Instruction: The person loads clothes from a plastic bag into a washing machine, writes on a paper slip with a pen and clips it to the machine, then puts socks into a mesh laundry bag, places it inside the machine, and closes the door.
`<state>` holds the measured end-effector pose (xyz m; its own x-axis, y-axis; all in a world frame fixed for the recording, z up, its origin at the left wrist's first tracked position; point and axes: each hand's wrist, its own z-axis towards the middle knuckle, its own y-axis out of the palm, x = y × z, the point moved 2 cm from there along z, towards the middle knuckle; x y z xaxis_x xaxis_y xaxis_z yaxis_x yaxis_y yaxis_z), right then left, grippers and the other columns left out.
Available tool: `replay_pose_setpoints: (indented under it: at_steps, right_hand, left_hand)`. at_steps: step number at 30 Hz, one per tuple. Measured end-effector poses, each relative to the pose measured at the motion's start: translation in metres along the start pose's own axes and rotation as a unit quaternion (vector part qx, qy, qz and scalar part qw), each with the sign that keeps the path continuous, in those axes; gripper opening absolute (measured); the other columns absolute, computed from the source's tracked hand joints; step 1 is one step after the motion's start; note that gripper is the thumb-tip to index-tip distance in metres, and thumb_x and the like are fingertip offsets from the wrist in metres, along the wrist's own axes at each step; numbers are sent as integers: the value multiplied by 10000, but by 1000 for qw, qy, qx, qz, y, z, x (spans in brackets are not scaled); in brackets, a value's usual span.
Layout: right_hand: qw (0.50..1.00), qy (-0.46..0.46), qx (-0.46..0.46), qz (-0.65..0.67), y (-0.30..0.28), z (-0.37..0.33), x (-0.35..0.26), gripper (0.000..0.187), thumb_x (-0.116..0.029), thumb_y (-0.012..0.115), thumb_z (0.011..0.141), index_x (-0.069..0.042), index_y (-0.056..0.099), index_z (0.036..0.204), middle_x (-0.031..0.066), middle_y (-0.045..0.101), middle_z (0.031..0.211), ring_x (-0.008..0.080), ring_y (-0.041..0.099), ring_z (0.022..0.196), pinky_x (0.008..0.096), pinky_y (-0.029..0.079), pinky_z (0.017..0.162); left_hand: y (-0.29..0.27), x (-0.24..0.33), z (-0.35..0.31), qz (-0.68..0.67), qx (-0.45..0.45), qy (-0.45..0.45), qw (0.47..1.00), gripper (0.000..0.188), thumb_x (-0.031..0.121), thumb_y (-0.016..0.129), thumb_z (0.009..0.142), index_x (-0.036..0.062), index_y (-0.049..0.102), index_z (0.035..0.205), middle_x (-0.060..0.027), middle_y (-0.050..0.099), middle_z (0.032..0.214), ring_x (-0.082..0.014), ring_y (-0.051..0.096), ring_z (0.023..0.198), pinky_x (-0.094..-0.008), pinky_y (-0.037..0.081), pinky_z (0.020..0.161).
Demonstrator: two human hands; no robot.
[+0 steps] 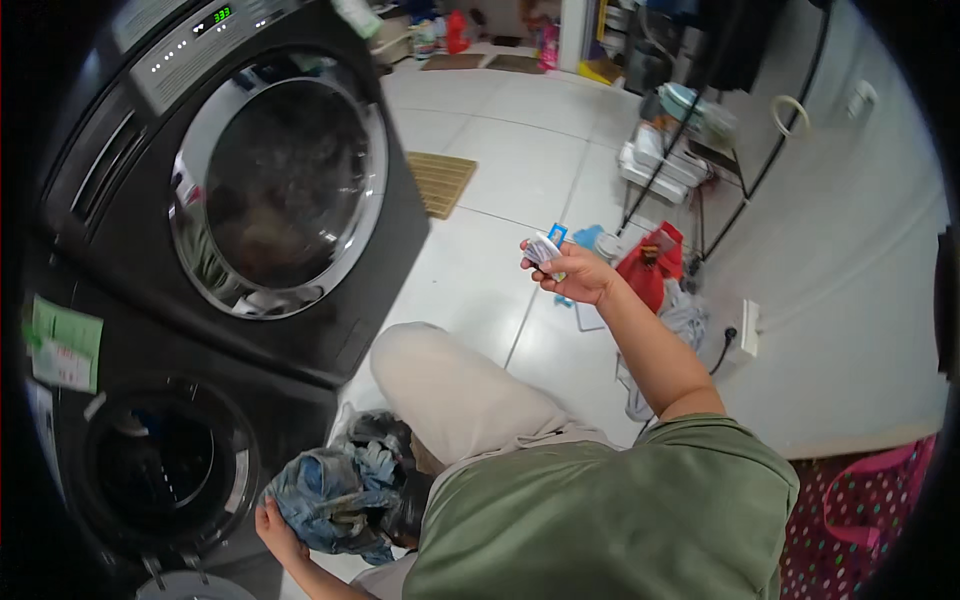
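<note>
Your left hand (pixel 275 530) gripped the blue denim bundle (pixel 330 495) at 7 o'clock, just beside the lower drum opening (pixel 160 465) at its 9 o'clock. Your right hand (pixel 575 272) pinched small packets (pixel 546 246), well apart at 1 o'clock.

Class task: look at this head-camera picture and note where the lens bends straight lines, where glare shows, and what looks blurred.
Head view: floor tile seams curve toward the dark rim; glare streaks the washer door glass; the small packets in the right hand look soft; the clutter at the top is blurred.
</note>
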<state>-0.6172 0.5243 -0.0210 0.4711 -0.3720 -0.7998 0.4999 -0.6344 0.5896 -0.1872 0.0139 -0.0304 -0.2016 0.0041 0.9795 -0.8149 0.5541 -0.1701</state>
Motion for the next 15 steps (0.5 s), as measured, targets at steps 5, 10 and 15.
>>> replay_pose_setpoints:
  at_steps: [5,10,15]
  right_hand:
    - [996,16,79,26,-72,-71,11,391,-53,548,881,-1,488,1264,192,582,1224,268,622,1054,362,513,905]
    - [976,7,214,44,-115,-120,27,291,-105,517,924,62,478,1159,264,579,1199,337,638,1037,361,555,844]
    - [911,42,409,16,-185,-173,87,259,-68,511,903,63,498,1127,218,629,1083,302,668,962,324,586,716]
  left_hand:
    - [26,5,11,7,17,-7,1000,213,217,543,959,34,517,853,-45,603,819,-140,573,737,-291,478,676]
    - [26,-14,23,51,57,-42,996,280,257,537,959,-16,561,1012,-124,641,974,-203,615,827,-323,500,726]
    - [31,-21,21,45,54,-12,997,364,285,535,957,-50,548,1097,-153,633,1049,-237,621,883,-348,504,759]
